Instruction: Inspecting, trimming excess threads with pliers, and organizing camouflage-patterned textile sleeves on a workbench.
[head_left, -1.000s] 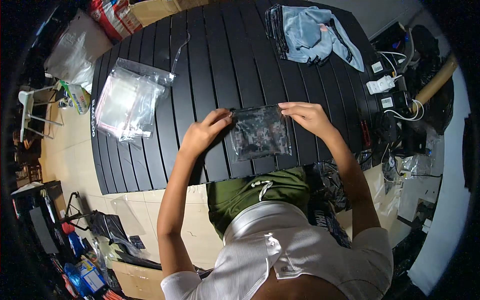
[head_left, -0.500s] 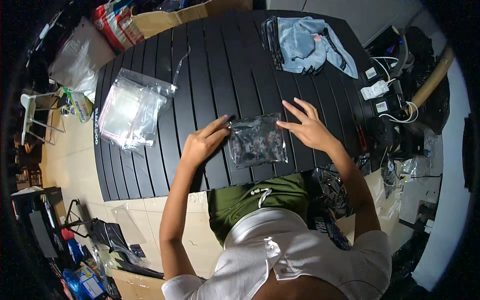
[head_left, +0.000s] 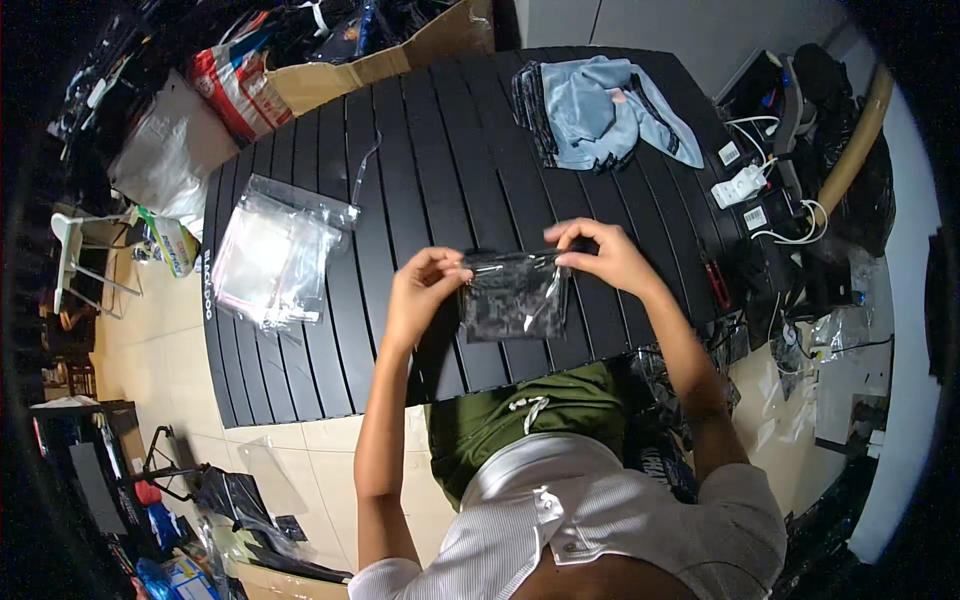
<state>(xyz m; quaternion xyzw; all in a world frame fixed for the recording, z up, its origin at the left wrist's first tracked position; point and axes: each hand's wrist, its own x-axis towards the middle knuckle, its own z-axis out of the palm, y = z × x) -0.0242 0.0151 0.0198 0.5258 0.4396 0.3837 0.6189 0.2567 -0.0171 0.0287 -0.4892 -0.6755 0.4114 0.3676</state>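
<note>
A clear plastic bag [head_left: 515, 308] with folded, dark grey camouflage-patterned fabric inside lies near the table's front edge, its far edge raised a little. My left hand [head_left: 418, 290] pinches the far left corner between thumb and fingers. At the far right corner, my right hand [head_left: 608, 262] grips the same edge, thumb below and fingers bent over the top. Light glints off the plastic, and the fingertips hide both corners.
The black slatted table [head_left: 440, 180] bears a stack of clear bags [head_left: 275, 260] on the left and folded light-blue cloth pieces [head_left: 590, 110] at the far right. Red-handled pliers or a similar tool [head_left: 717, 285] and white chargers with cables [head_left: 740, 187] are at the right edge.
Both hands have closed on the bag's far corners; before, the fingers were stretched out beside it. The bag's far edge has lifted slightly. The whole view has shifted a little.
</note>
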